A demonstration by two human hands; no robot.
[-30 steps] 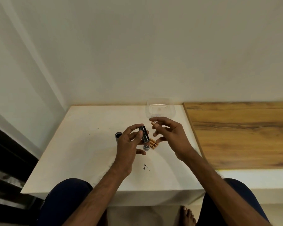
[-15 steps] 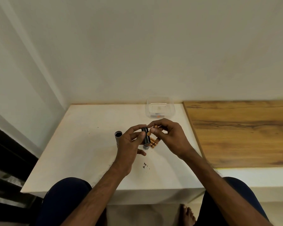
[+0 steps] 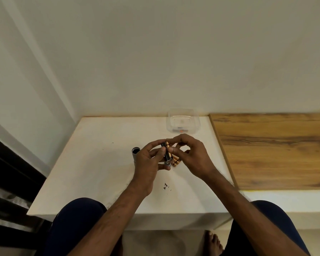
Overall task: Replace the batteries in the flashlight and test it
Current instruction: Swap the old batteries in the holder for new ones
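Observation:
My left hand point(image 3: 149, 159) grips a small dark battery holder point(image 3: 167, 157) above the white table point(image 3: 92, 163). My right hand point(image 3: 190, 154) pinches a copper-and-black battery point(image 3: 167, 145) against the top of that holder. Several more copper batteries point(image 3: 176, 161) lie on the table just under my hands. The grey flashlight tube point(image 3: 135, 152) rests on the table, open end up, partly hidden behind my left hand.
A clear plastic box point(image 3: 183, 120) with something small and orange inside stands at the table's far edge. A wooden surface point(image 3: 273, 150) adjoins on the right. Small dark specks point(image 3: 165, 186) lie near the front. My knees and a bare foot show below.
My right hand has moved left and closed in on the holder, bringing the battery from apart to against the holder's top. My left hand has stayed nearly still.

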